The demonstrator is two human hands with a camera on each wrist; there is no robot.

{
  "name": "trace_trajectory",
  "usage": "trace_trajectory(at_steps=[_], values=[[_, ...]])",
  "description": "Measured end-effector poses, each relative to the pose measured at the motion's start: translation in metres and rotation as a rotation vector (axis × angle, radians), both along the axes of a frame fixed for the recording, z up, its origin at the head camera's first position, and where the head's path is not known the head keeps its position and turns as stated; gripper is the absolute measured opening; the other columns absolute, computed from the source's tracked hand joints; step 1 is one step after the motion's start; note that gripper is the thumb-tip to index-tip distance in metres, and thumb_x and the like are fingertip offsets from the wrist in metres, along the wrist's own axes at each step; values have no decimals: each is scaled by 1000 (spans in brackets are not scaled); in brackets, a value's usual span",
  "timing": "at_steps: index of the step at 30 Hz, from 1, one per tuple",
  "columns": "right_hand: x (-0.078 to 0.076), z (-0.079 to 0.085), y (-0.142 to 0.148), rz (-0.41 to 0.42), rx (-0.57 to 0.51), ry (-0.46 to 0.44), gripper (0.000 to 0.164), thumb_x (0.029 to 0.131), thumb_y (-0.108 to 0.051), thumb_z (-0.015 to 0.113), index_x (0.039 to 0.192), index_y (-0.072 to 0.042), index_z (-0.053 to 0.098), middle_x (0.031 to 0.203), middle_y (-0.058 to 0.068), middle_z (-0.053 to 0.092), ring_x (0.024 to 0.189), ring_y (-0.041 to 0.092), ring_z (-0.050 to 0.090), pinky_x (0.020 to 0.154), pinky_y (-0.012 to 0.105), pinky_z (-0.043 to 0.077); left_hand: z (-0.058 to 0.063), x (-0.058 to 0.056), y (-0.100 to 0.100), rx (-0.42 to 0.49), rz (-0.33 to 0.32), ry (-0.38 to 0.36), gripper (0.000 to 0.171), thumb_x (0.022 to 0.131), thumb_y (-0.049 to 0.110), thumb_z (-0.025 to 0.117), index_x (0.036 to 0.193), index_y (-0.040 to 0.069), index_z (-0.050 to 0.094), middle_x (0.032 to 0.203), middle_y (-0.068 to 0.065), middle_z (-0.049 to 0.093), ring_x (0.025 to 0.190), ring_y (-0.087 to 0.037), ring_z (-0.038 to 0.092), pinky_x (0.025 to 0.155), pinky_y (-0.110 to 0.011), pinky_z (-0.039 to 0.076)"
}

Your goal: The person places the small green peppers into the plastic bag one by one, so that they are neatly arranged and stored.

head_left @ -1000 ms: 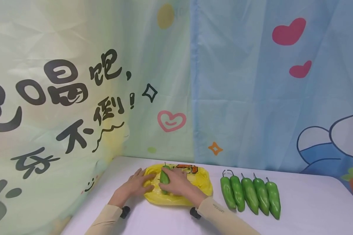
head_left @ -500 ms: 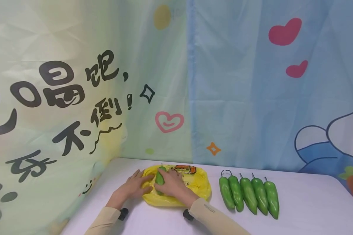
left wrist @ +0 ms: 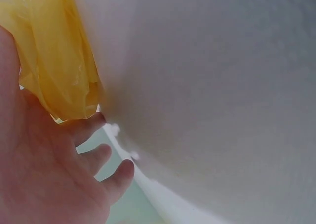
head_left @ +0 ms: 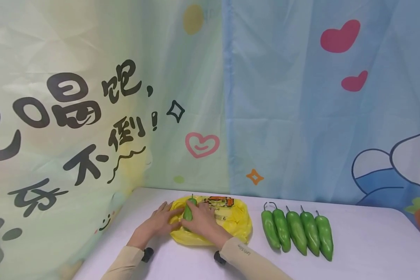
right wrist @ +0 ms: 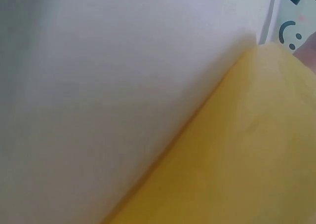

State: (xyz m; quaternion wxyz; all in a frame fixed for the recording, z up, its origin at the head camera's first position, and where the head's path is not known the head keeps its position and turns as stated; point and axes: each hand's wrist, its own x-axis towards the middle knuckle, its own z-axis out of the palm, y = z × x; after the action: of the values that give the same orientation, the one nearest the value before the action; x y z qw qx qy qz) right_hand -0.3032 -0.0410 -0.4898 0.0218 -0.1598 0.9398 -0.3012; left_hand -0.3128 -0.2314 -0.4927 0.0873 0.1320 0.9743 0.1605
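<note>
A yellow plastic bag (head_left: 243, 223) lies spread on the table. A green chili pepper (head_left: 188, 213) is over its left part, stem pointing away. My right hand (head_left: 203, 221) grips this pepper from the right side; part of the pepper is hidden behind the fingers. At the bag's left edge, my left hand (head_left: 157, 221) rests with fingers loosely extended, touching the plastic. In the left wrist view, the left hand's fingers (left wrist: 118, 180) spread beside the hanging yellow plastic (left wrist: 61, 61). Yellow plastic (right wrist: 247, 150) fills much of the right wrist view, where the pepper cannot be seen.
Several green chili peppers (head_left: 296, 233) lie side by side in a row to the right of the bag, stems away. Printed fabric curtains (head_left: 273, 116) stand behind the white table (head_left: 367, 241) and along its left side.
My right hand has shifted slightly left with the pepper, bringing it nearer my left hand. The left hand stays at the bag's edge, and the row of peppers lies as before.
</note>
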Motion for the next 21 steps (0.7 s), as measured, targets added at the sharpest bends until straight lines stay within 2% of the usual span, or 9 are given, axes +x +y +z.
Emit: trace_trajectory(at_steps=[7, 12, 21], values=[[3, 0, -3, -9, 65, 67, 74, 91, -53, 66, 152, -16, 44, 145, 31, 48, 140, 52, 38, 113, 73, 27, -1, 1, 0, 2, -14, 4, 55, 97, 43, 60, 148, 27, 51, 163, -19, 30, 153, -46, 17, 119, -70, 21], [5, 0, -3, -8, 70, 103, 73, 90, -52, 68, 150, -16, 47, 140, 31, 52, 134, 50, 43, 109, 72, 32, 0, 1, 0, 0, -18, 5, 56, 97, 46, 60, 148, 27, 51, 163, -19, 30, 153, -46, 17, 118, -70, 21], [7, 3, -2, -1, 87, 95, 73, 90, -52, 68, 151, -17, 46, 143, 32, 50, 138, 53, 40, 111, 74, 29, -2, 0, 0, -6, -16, 4, 56, 97, 47, 59, 149, 29, 50, 164, -18, 31, 153, -46, 17, 119, -69, 20]])
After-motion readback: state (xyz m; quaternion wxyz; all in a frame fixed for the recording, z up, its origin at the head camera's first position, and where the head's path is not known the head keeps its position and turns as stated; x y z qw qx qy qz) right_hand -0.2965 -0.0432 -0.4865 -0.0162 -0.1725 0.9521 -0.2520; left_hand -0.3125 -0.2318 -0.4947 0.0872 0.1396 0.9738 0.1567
